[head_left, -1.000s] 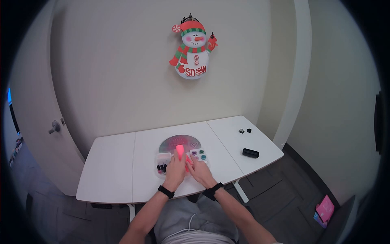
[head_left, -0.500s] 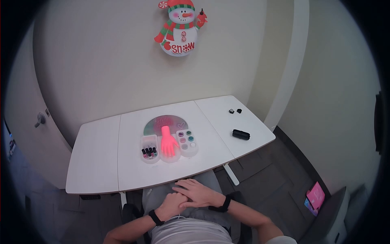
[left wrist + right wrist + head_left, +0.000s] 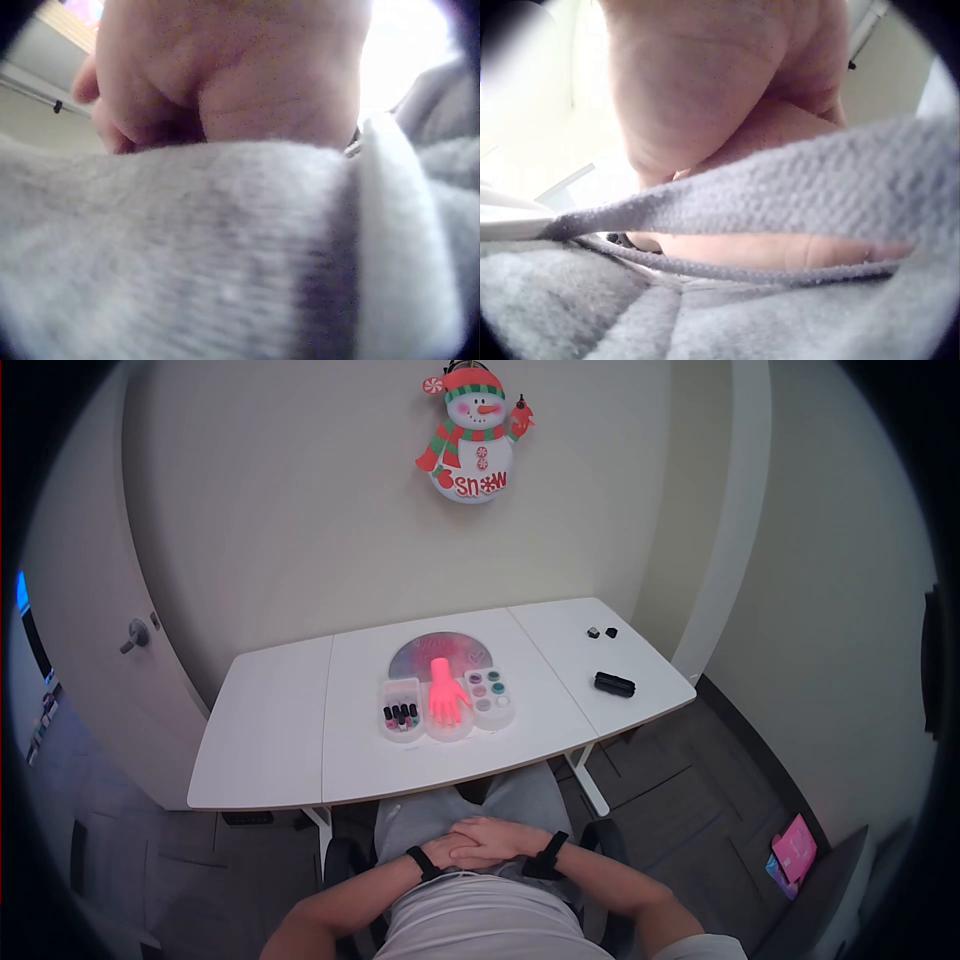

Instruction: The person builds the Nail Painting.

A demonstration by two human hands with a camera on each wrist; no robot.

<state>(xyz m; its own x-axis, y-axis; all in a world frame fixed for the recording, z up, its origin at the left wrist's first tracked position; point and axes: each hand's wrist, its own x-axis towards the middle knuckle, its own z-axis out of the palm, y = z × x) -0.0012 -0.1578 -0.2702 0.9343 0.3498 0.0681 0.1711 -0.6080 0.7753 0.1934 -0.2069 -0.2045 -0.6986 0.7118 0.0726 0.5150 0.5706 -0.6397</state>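
Both hands rest in the person's lap, over grey pants. The right hand [image 3: 492, 839] lies across the left hand [image 3: 443, 850] and hides part of its fingers. Seen up close in the left wrist view, the left palm [image 3: 255, 67] sits just above grey fabric [image 3: 172, 240]. The right palm [image 3: 694, 82] and a grey drawstring [image 3: 780, 199] fill the right wrist view. Apart from the hands, on the table, a pink model hand [image 3: 446, 693] lies in the middle of a clear nail kit tray [image 3: 448, 730]. Black-capped polish bottles [image 3: 401, 714] fill its left section, small colored pots [image 3: 480, 691] its right.
A half-round shiny panel [image 3: 415, 655] stands behind the tray on the white table [image 3: 270, 730]. At the table's right are a black case [image 3: 614, 684] and two small dark items [image 3: 602, 632]. Chair armrests [image 3: 606, 840] flank the person. A pink package [image 3: 795, 848] is at lower right.
Both hands have left the model hand and tray and moved back to the lap, where the right settled over the left. The model hand stayed in the tray.
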